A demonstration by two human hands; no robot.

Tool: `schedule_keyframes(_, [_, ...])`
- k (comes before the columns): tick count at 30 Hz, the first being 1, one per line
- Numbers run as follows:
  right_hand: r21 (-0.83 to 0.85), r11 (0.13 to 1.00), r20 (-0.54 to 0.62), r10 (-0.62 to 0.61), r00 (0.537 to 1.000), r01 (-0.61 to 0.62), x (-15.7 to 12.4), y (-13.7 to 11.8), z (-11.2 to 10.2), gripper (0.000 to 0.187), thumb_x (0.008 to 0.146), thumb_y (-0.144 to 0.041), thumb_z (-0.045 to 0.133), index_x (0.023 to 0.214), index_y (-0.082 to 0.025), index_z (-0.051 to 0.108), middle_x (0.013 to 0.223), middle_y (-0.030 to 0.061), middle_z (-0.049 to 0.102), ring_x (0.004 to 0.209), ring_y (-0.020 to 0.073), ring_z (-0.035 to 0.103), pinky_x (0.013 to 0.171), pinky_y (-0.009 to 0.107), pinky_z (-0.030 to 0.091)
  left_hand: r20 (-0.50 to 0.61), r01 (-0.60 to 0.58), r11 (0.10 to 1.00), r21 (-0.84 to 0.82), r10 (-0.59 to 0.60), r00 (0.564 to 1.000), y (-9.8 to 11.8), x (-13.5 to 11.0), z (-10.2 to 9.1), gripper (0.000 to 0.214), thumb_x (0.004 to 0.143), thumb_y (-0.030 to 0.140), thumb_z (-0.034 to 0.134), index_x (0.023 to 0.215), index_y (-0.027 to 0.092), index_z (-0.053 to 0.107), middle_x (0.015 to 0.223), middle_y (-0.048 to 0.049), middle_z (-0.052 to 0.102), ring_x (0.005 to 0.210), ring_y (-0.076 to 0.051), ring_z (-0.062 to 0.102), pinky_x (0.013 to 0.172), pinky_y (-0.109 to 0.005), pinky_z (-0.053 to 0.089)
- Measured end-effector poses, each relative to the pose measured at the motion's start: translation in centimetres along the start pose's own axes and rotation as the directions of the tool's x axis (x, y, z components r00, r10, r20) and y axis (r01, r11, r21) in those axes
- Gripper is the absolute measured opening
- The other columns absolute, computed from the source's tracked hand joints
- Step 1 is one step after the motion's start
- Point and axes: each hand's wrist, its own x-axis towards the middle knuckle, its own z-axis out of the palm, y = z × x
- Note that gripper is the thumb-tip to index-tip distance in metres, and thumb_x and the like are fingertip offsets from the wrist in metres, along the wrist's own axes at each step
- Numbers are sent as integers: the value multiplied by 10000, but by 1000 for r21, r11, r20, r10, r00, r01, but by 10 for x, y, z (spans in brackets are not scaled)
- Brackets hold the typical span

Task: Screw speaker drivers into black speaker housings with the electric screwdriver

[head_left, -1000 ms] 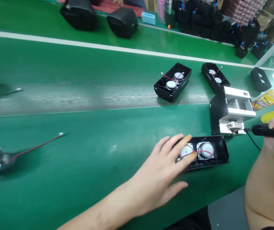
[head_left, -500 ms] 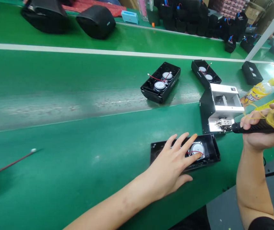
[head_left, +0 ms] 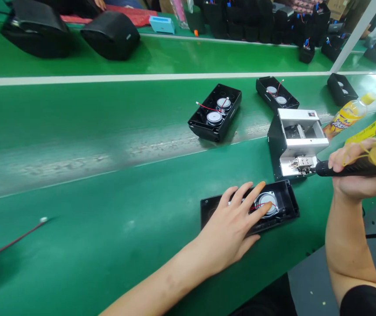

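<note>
The left hand (head_left: 232,228) lies flat with fingers (head_left: 256,193) spread, hiding much of the speaker case (head_left: 283,206), whose long axis runs left-right. The right hand (head_left: 355,175), partly cut off, grips a screwdriver (head_left: 332,168) pointing left.

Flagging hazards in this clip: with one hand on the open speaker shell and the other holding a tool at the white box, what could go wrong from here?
1. The left hand lies flat across the open speaker shell with fingers over the thin red wire; pressing or sliding could snag it.
2. The right hand holds the black tool with its tip at the white box, close to the left fingers; a slip could jab them.
</note>
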Motion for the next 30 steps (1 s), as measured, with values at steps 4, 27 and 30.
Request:
schedule_keyframes(4, [-36, 994, 8, 100, 995, -100, -1, -2, 2, 644, 790, -840, 577, 989, -234, 671, 566, -70, 477, 370, 95, 400, 337, 210, 343, -15, 24, 999, 30, -24, 1000, 2, -1, 3, 695, 853, 492, 803, 1472, 289, 558, 1683, -168, 365, 1460, -436, 420, 1171, -606, 330])
schedule_keyframes(27, [25, 998, 5, 65, 998, -65, -3, 1, -6, 593, 814, -791, 578, 1074, -268, 687, 598, -63, 480, 417, 99, 412, 362, 201, 377, -22, 15, 1000, -23, -15, 1000, -3, -4, 8, 547, 905, 466, 733, 1421, 347, 595, 1704, -143, 323, 1477, -434, 390, 1139, -640, 338])
schedule_keyframes(30, [22, 997, 53, 79, 996, -80, -6, 4, -8, 564, 850, -779, 532, 1024, -261, 672, 583, -64, 497, 401, 97, 393, 358, 201, 373, -21, 32, 999, -33, -33, 999, -3, -5, 9, 578, 884, 456, 760, 1427, 352, 592, 1716, -145, 291, 1487, -441, 377, 1151, -626, 351])
